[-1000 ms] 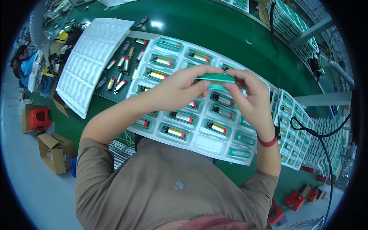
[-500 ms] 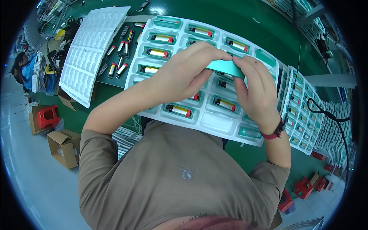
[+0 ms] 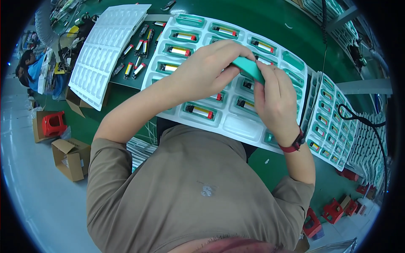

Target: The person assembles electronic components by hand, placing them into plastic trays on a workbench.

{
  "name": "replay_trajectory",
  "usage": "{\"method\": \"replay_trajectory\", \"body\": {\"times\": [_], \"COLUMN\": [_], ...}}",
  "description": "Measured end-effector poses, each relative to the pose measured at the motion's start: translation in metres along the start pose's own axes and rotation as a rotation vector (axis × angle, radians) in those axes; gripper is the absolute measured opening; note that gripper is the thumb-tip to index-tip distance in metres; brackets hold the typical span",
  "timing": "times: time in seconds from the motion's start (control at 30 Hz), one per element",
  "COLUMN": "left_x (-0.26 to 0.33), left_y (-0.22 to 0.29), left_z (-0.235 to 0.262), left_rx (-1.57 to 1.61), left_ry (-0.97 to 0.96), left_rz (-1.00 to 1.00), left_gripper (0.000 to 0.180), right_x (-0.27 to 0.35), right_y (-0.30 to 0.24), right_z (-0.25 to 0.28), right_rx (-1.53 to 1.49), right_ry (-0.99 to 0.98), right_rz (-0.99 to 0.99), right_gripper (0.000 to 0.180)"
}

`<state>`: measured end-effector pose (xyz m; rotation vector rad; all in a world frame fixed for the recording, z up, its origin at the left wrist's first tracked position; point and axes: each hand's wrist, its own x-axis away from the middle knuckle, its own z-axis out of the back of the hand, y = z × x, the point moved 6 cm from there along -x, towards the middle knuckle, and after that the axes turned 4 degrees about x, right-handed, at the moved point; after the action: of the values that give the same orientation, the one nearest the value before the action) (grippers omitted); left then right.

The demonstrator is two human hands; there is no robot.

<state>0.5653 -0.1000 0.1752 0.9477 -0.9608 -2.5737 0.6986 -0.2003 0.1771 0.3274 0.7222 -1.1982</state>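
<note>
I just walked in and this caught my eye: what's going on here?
A person holds a slim green piece with both hands, the left hand at one end and the right hand at the other, above a white tray. Many of the tray's pockets hold red-ended cylinders in green shells. More loose cylinders lie to the left, between that tray and a white moulded sheet.

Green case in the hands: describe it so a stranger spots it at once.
Start with the big white tray just beyond the brown shirt. Over it, the left hand and right hand nearly meet, gripping the green case between them. Unlike the other green cases, which lie in the tray, this one is held by both hands.
</note>
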Motion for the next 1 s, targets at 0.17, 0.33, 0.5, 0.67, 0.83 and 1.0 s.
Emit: {"method": "replay_trajectory", "body": {"times": [0.17,0.33,0.5,0.67,0.83,1.0], "left_x": [-0.002,0.036,0.095,0.108,0.15,0.136], "left_y": [-0.003,0.003,0.021,-0.028,-0.175,-0.216], "left_z": [0.012,-0.01,-0.04,0.101,0.13,0.094], "left_rx": [0.033,0.995,1.305,0.059,-0.394,-0.665], "left_ry": [-0.069,-0.349,-0.486,0.17,0.054,-0.228], "left_rz": [0.067,0.607,0.693,0.426,0.812,0.874], "left_gripper": [0.036,0.037,0.034,0.027,0.023,0.029], "right_x": [-0.005,0.037,0.065,0.07,0.069,0.071], "right_y": [0.009,0.019,-0.019,-0.025,-0.03,-0.027], "right_z": [0.007,0.012,0.013,0.014,0.0,0.002], "right_rx": [-0.242,-0.942,-1.02,-0.393,-0.211,-0.094], "right_ry": [-0.087,-0.109,-0.368,-0.525,-0.591,-0.567], "right_rz": [-0.17,-0.523,-0.403,-0.275,-0.153,-0.196], "right_gripper": [0.044,0.031,0.029,0.025,0.021,0.021]}}
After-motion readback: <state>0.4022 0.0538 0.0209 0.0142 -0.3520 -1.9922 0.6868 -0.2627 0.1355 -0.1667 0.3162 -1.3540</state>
